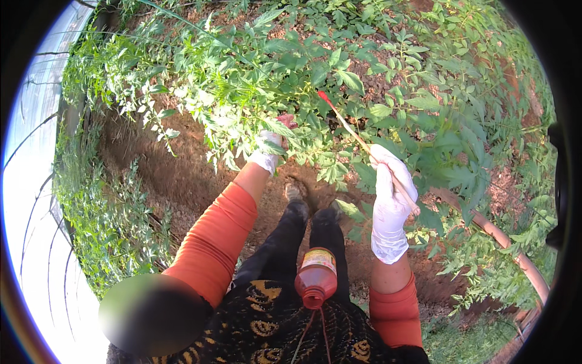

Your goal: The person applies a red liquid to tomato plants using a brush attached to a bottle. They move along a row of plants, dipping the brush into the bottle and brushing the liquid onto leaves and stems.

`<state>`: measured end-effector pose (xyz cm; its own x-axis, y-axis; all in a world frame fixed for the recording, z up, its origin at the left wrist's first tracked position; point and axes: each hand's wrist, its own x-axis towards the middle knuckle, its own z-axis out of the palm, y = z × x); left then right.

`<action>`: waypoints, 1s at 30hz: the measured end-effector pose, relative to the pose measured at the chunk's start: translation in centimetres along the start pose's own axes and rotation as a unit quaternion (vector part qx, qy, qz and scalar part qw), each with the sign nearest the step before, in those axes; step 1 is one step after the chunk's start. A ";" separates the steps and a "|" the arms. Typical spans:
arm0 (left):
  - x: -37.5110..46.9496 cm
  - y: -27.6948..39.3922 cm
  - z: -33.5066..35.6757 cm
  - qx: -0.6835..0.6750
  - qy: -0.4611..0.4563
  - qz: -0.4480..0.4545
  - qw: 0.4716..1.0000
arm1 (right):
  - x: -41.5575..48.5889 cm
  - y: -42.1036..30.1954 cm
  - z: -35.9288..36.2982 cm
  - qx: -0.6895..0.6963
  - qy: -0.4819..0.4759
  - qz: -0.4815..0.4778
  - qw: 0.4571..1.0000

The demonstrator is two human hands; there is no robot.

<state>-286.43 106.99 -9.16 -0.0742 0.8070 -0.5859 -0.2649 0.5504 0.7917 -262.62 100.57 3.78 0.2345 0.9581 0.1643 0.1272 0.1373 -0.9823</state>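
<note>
My right hand (392, 191), in a white glove, grips a thin wooden stick (349, 129) whose tip is coated red. That tip points up and left, close to the leaves of a tomato plant (282, 86). Among the foliage to the left is my left hand (269, 148), also gloved, its fingers stained red and partly hidden by leaves; whether it holds a stem cannot be seen. An open plastic bottle (316, 277) with red residue and a label hangs on a cord in front of my body.
Leafy plants (454, 150) stand ahead and to the right, with more at the left (104, 204) beside a plastic greenhouse wall (32, 182). A pinkish curved pipe (504, 241) runs at the right. My feet are on a bare soil path (182, 177). A green string (191, 25) crosses above.
</note>
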 end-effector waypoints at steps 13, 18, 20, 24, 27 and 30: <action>-7.8 0.9 -0.5 0.108 0.059 -0.057 0.991 | 2.4 0.0 1.1 0.016 -0.075 -0.024 0.997; -12.1 0.1 -2.9 0.108 0.066 -0.029 0.992 | 2.7 -2.0 -1.3 0.013 -0.088 -0.005 0.996; -14.4 0.3 -4.6 0.091 0.053 -0.009 0.994 | 2.3 -3.3 -3.4 0.063 -0.076 0.030 0.995; -18.9 1.3 -7.4 0.042 0.139 -0.013 0.989 | 1.6 -5.3 -8.7 0.082 -0.061 0.008 0.995; -19.9 2.8 -9.3 0.026 0.197 -0.022 0.980 | 0.3 -6.5 -12.6 0.068 -0.018 0.062 0.996; -19.2 4.5 -11.2 0.025 0.227 0.038 0.973 | -1.2 -8.0 -15.2 0.177 -0.024 0.070 0.981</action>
<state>-297.00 91.61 3.73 -0.5121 0.6737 -0.5328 -0.1954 0.5126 0.8361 -249.26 94.45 12.84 0.1783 0.9835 0.0297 -0.2485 0.0742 -0.9658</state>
